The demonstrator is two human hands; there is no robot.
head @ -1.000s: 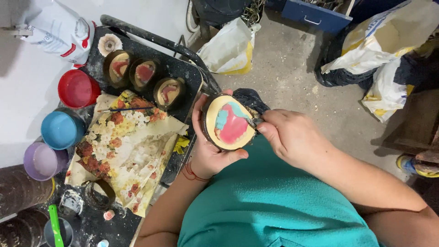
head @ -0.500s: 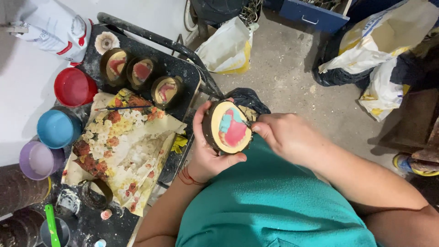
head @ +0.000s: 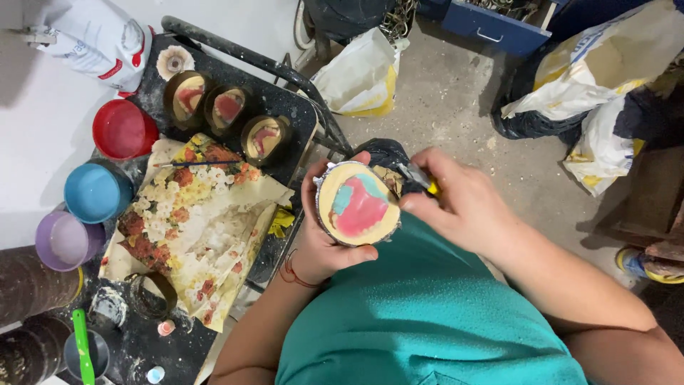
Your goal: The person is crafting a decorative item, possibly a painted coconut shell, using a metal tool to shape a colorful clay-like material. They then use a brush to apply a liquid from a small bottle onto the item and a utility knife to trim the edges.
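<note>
In the head view, a round wooden disc, painted pink and blue on cream, is cupped from below and behind by the left hand, fingers wrapped around its rim. Just right of the disc, a thin brush is pinched in the closed fingers of the right hand, tip angled leftward at the disc's upper right edge.
</note>
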